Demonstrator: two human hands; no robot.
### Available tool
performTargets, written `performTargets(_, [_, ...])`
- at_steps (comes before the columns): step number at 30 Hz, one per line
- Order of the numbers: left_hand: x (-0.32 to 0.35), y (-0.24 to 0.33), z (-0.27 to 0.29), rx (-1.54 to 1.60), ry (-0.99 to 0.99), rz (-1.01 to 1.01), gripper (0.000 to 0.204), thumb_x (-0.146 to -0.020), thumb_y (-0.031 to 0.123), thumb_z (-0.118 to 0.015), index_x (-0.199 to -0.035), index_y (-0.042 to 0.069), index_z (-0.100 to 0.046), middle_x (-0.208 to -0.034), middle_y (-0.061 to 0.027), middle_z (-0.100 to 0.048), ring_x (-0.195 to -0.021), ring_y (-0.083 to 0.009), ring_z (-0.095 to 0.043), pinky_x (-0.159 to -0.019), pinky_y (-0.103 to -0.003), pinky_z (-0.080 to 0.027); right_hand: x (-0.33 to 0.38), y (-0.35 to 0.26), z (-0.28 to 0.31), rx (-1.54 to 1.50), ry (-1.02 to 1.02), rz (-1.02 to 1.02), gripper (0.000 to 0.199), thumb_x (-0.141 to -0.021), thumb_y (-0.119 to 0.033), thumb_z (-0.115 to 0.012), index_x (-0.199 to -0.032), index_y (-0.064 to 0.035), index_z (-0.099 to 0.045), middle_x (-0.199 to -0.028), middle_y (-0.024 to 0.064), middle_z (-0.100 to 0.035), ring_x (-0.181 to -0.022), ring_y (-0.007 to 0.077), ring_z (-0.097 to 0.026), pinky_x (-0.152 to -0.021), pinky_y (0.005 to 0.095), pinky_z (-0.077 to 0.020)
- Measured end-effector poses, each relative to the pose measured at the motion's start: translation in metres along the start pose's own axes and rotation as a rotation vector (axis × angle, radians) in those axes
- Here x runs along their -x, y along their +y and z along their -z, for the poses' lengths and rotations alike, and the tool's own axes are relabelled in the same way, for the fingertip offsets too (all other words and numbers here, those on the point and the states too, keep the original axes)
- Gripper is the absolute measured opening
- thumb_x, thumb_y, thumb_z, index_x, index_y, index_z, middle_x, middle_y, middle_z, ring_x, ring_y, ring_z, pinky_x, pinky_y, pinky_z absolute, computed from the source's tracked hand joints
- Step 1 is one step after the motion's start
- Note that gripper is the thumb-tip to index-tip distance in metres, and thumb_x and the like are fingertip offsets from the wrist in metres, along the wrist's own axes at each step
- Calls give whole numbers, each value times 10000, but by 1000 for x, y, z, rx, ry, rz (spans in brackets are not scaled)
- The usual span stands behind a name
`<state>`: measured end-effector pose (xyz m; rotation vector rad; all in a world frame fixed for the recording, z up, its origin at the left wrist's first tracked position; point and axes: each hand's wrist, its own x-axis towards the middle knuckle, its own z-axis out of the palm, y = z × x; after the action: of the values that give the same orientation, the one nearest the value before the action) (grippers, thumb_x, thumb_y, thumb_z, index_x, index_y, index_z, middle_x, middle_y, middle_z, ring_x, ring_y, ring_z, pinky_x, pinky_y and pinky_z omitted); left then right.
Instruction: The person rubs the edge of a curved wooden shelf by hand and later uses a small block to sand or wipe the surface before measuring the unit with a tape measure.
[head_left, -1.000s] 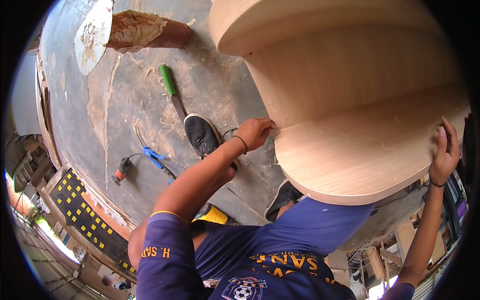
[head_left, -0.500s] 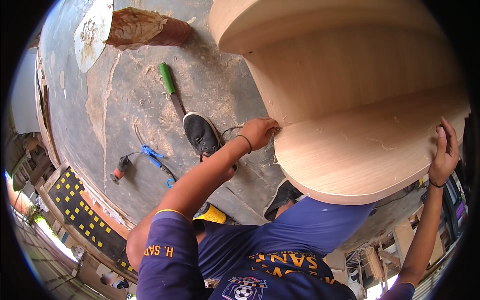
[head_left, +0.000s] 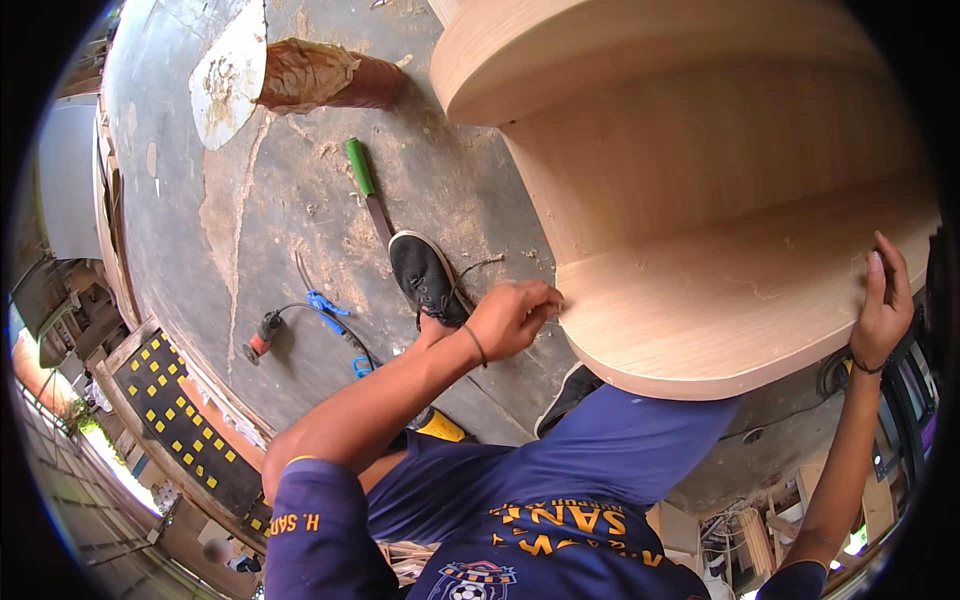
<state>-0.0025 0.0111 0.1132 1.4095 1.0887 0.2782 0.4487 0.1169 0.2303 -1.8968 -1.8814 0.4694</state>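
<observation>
A light wood-veneer shelf unit (head_left: 690,310) with rounded corners fills the right side and rests over my leg. At the left edge of its lower panel, my left hand (head_left: 515,315) is closed in a pinch; whatever lies between the fingertips is hidden. My right hand (head_left: 884,305) is by the panel's right edge, fingers stretched upward and apart, with the palm side at the wood. Thin wood shavings (head_left: 765,288) lie on the panel's face.
A green-handled blade (head_left: 362,170) lies by my dark shoe (head_left: 422,270). Left of it are a blue air blow gun (head_left: 325,308) and a small red-and-black power tool (head_left: 262,338). A reddish-brown cylinder (head_left: 375,82) lies farther off. Sawdust and a yellow-and-black object (head_left: 440,426) are on the floor.
My left hand has slid a little toward me along the panel's rounded edge, its fingers still pinched. My right hand stays at the right edge. The whole view has shifted slightly.
</observation>
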Motion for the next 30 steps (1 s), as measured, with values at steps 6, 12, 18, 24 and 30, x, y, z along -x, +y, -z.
performTargets(6, [5, 12, 5, 86, 232, 199, 181, -818, 23, -593, -997, 7, -614, -880, -162, -635, -743, -294, -640, -657, -346, -497, 0, -2, -3, 9, 9, 18, 250, -940, -90, -517, -1142, 28, -606, -1108, 97, -631, -995, 154, -580, -891, 265, -434])
performTargets(12, [-16, -65, -24, -12, 237, 240, 244, -790, 43, -615, -1033, 11, -614, -923, -177, -649, -813, -303, -650, -729, -363, -513, -1, -1, 2, 40, -12, 4, 255, -942, -85, -503, -1144, 35, -601, -1106, 102, -629, -1001, 166, -582, -909, 275, -433])
performTargets(18, [-34, -82, -35, -177, 153, 212, 233, -775, 48, -592, -1005, 39, -635, -905, -184, -653, -834, -353, -628, -734, -398, -503, -1, -1, -1, 38, -31, -26, 264, -945, -105, -504, -1148, 34, -600, -1090, 105, -629, -991, 169, -583, -906, 278, -433])
performTargets(24, [-29, -70, -29, -106, 166, 142, 210, -772, 43, -577, -972, 37, -638, -882, -192, -647, -811, -361, -626, -714, -403, -494, -2, -3, 0, 47, -43, -34, 272, -946, -116, -504, -1152, 35, -596, -1080, 105, -628, -973, 169, -583, -890, 279, -435])
performTargets(30, [11, 1, -8, 98, 86, 57, 213, -783, 19, -590, -991, 32, -638, -871, -181, -642, -773, -324, -637, -681, -364, -500, 0, 0, 1, 37, -28, -16, 270, -947, -117, -503, -1148, 37, -596, -1082, 105, -628, -971, 167, -583, -891, 279, -435])
